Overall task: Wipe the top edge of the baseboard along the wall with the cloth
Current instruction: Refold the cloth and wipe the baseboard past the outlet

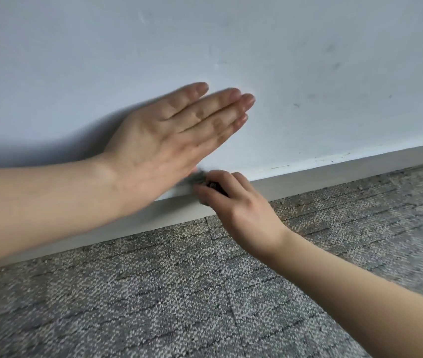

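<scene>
The right hand (236, 202) is pinching the dark cloth (214, 186) on the baseboard (334, 175) top; the left hand (158, 143) is resting flat on the wall (308, 60) just above it.

text: none readable | labels, numbers, signs: none | checked: pale grey painted wall (308, 47), grey flat baseboard strip (334, 174), grey speckled carpet tiles (179, 293)

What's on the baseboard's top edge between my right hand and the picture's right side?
Head view: only bare baseboard top, with small dark specks, beyond the right hand gripping the cloth.
</scene>
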